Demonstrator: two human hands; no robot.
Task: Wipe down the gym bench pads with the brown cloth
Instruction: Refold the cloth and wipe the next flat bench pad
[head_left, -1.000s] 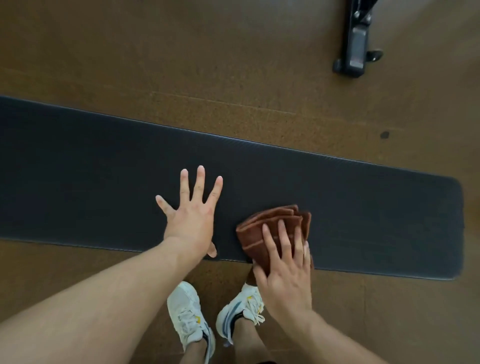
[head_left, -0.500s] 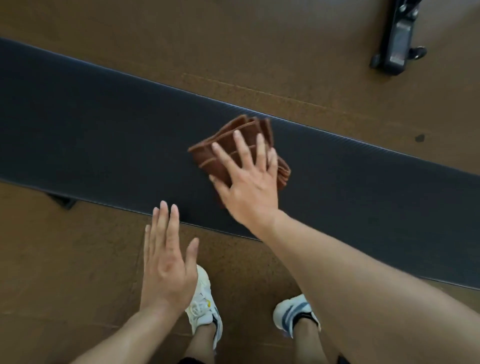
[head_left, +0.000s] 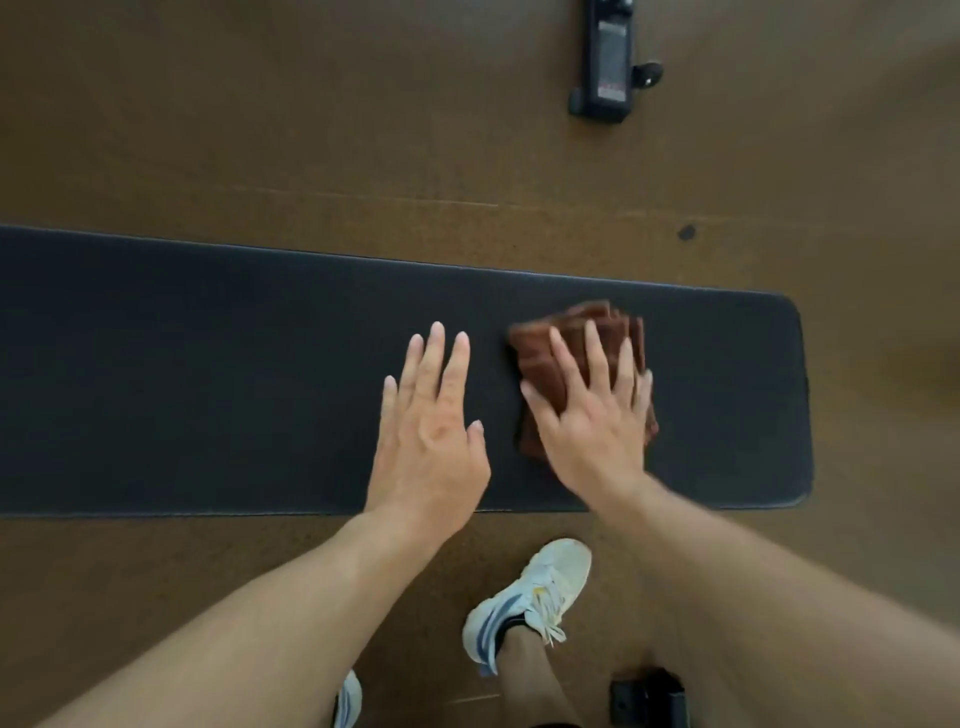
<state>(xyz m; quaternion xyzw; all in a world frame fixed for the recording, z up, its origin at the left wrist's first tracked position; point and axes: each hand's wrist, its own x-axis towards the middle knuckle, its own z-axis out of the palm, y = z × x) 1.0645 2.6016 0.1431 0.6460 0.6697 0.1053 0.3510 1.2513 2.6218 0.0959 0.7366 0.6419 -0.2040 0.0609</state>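
A long black bench pad runs across the view, its rounded end at the right. The folded brown cloth lies on the pad near that end, blurred by motion. My right hand presses flat on the cloth with straight, spread fingers and covers its lower right part. My left hand rests flat on the bare pad just left of the cloth, fingers straight and together.
Brown floor surrounds the pad. A black equipment foot stands beyond the pad at the top. Another black part sits on the floor at the bottom right. My white shoe stands just in front of the pad.
My left hand has come off the floor side back onto the pad beside the cloth. My right hand has slid the cloth along the pad toward its right end.
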